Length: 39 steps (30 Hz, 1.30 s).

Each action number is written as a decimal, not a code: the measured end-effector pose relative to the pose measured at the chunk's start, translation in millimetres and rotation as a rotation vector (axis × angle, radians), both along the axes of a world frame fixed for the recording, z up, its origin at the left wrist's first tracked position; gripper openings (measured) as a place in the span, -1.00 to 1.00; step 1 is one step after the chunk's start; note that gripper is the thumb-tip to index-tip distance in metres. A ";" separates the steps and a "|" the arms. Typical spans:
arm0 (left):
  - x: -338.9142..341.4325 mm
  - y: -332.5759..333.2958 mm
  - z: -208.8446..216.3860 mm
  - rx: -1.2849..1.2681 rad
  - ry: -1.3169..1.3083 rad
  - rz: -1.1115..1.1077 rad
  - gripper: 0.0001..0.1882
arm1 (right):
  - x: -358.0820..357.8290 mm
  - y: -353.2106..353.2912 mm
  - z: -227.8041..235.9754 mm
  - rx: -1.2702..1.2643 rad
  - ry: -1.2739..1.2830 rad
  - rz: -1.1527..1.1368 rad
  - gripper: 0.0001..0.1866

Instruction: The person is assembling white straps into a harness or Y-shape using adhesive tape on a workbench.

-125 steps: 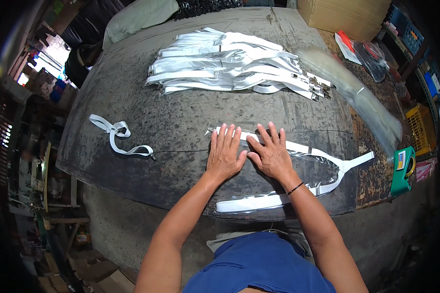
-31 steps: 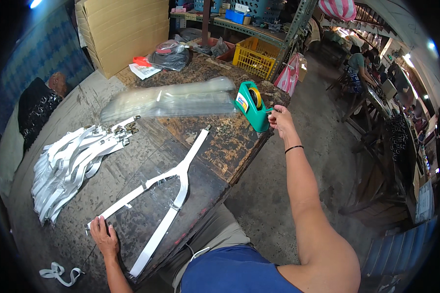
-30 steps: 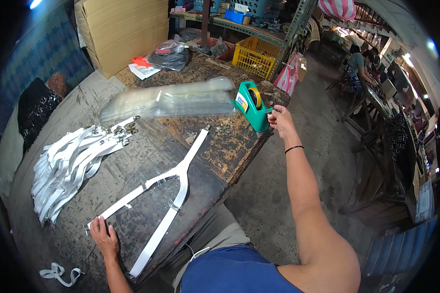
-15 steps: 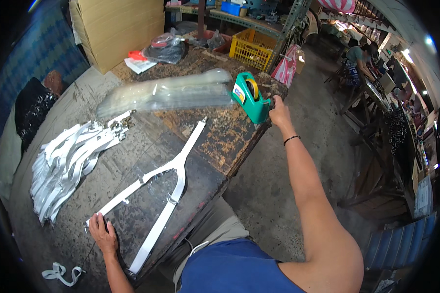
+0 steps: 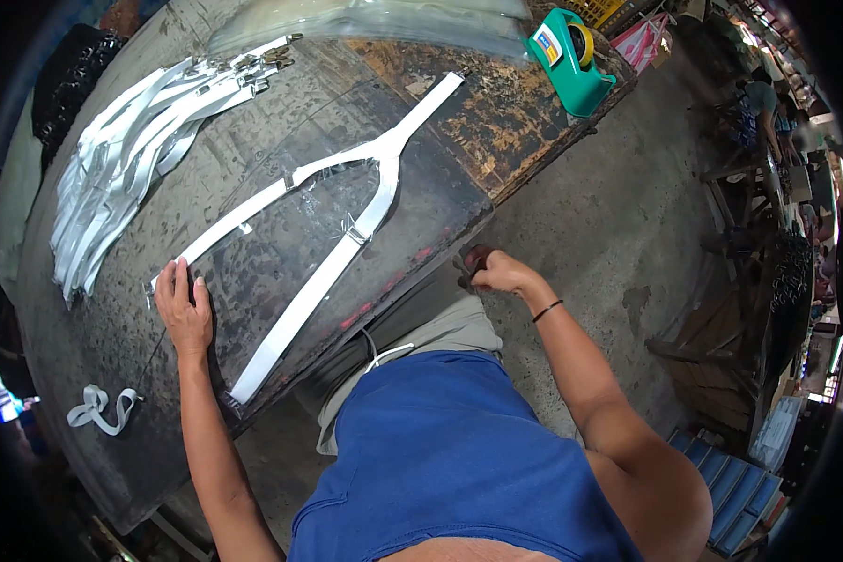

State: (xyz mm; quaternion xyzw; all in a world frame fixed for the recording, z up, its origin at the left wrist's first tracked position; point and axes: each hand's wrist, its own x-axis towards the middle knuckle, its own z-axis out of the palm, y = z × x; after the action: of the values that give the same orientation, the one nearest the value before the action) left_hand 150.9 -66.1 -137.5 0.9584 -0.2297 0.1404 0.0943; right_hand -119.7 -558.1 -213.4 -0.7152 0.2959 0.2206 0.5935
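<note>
A pair of white Y-shaped suspenders (image 5: 300, 298) with metal clips and adjusters lies spread out on the dark worktable (image 5: 421, 211). My left hand (image 5: 184, 304) rests on the end of its left strap, fingers stretched out. Just off the table's near edge, my right hand (image 5: 504, 273) is closed around a small dark reddish-brown thing (image 5: 475, 261); its kind does not show. A heap of white suspenders (image 5: 136, 155) with metal clips is at the left. At the far right corner stands a green tape dispenser (image 5: 569, 70) with a yellow-cored roll.
Clear plastic sleeves (image 5: 375, 26) lie along the far side of the table. A loose white strap (image 5: 103, 412) is curled near the left front. Black bundled goods (image 5: 70, 84) sit at the far left. People (image 5: 763, 117) work at another bench beyond the aisle.
My right hand has come back from beside the tape dispenser to the table's near edge, with the dark thing in it. My left hand stays on the strap end. The view has tilted downward.
</note>
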 end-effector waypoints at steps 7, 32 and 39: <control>-4.8 -0.3 0.6 0.019 -0.026 0.004 -0.49 | 38.7 19.5 -22.6 -0.506 0.271 0.940 -0.62; -4.6 1.0 -1.7 -0.008 -0.003 0.012 -0.49 | -34.6 41.0 -0.9 0.081 0.251 -0.374 -0.82; -1.0 -9.9 -0.5 -0.036 -0.001 -0.008 -0.49 | -39.9 39.6 -3.2 0.052 0.060 -0.470 -0.91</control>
State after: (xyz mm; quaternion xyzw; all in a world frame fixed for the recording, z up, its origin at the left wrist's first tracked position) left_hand 149.9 -76.0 -138.0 0.9556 -0.2309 0.1448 0.1117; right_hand -159.7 -518.6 -216.6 -0.6041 0.4660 0.1052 0.6378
